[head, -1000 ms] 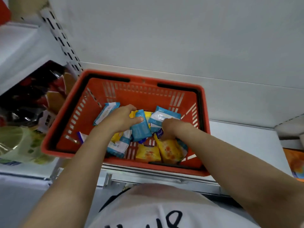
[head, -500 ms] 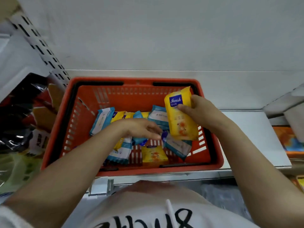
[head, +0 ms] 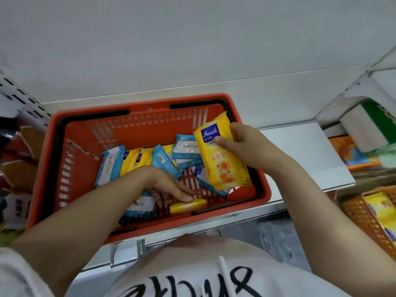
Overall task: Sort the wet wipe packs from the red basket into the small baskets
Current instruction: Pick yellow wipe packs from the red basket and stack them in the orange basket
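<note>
Head view. Red basket [head: 49,168]: set on a shelf [head: 300,151], mixed blue and yellow wet wipe packs heaped across its floor. Yellow pack [head: 225,159]: grasped by the right hand [head: 246,146] and raised over the basket's right rim, long axis running near-to-far. Small yellow pack [head: 188,206]: lying at the near wall, long axis along that wall, touched by the extended fingers of the left hand [head: 169,185], seemingly not yet gripped. Small orange basket [head: 364,219]: placed low beyond the shelf's right edge, nearer the right hand; open room is left between.
</note>
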`<control>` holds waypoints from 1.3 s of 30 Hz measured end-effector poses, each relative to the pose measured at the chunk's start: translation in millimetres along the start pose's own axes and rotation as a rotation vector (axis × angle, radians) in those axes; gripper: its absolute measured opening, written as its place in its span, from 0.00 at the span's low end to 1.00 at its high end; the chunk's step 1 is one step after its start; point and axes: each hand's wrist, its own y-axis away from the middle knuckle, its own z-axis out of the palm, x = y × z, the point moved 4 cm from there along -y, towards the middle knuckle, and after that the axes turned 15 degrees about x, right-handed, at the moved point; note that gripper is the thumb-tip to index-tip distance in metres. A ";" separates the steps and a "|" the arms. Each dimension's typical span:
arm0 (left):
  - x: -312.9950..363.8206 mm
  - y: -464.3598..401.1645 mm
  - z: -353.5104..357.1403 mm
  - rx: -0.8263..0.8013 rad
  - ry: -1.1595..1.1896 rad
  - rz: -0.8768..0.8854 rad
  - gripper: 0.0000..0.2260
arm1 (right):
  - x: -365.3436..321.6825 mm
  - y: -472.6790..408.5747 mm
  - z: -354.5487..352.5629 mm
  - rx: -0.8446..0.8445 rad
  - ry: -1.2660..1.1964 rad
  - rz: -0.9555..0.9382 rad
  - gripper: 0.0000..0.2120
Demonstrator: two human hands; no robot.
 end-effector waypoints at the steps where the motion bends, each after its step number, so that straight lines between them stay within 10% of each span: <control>1: -0.5 0.0 -0.3 -0.010 -0.016 0.001 0.40 | 0.1 -0.5 0.4 -0.004 -0.005 0.004 0.15; 9: -10.9 0.2 -1.2 0.016 0.104 0.023 0.31 | -6.4 -1.7 9.2 -0.035 -0.036 0.015 0.17; 23: -6.7 14.3 6.1 0.036 -0.043 -0.085 0.53 | -4.2 5.4 16.3 -0.047 -0.068 0.058 0.19; 39: -20.2 72.8 -35.0 0.230 -0.089 -0.044 0.49 | -4.9 2.2 20.0 -0.062 -0.197 0.105 0.21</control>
